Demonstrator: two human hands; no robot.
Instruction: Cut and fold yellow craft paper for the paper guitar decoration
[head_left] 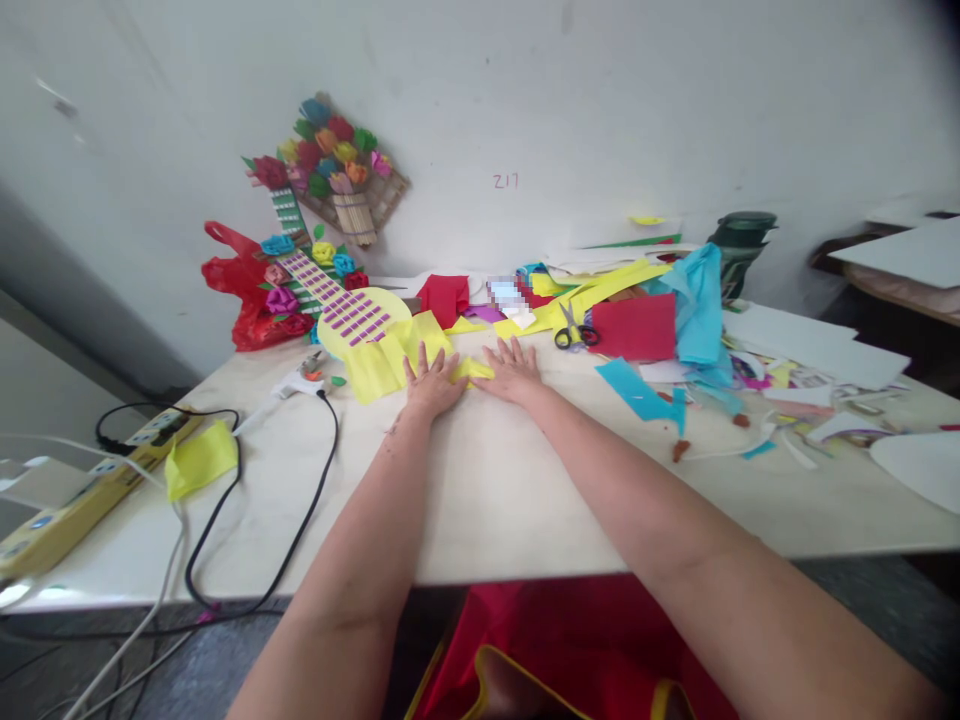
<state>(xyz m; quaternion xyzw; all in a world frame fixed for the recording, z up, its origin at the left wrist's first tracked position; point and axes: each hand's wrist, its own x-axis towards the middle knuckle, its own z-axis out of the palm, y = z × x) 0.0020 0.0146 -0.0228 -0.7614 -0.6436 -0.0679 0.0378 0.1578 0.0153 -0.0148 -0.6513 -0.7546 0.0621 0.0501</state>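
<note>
A: What could go wrong, working back from the front of the table?

B: A black cord (187,570) loops nearer than the yellow crepe-paper strip (474,372) and to its left, leading to what looks like a glue gun (300,383). A snag by the left forearm (367,500) could drag that tool.

A: And the strip itself?

B: It lies on the pale tabletop (510,480), between the left hand (435,388) and the right hand (516,375). Such thin paper could tear or crease; an uneven pull between the hands would be the likely cause.

A: How is it gripped?

B: Palms down, one hand at each end of the strip, touching it. The left's fingers are spread wide, the right's less so; neither visibly curls around anything. Whether a thumb pinches the paper cannot be told.

A: Beyond them?

B: A yellow sheet (375,372) sits just left of the strip, scissors (574,326) behind it to the right. Farther back, left of the strip, stands a guitar-shaped craft (356,315), with a paper-flower bouquet (337,160) above.
</note>
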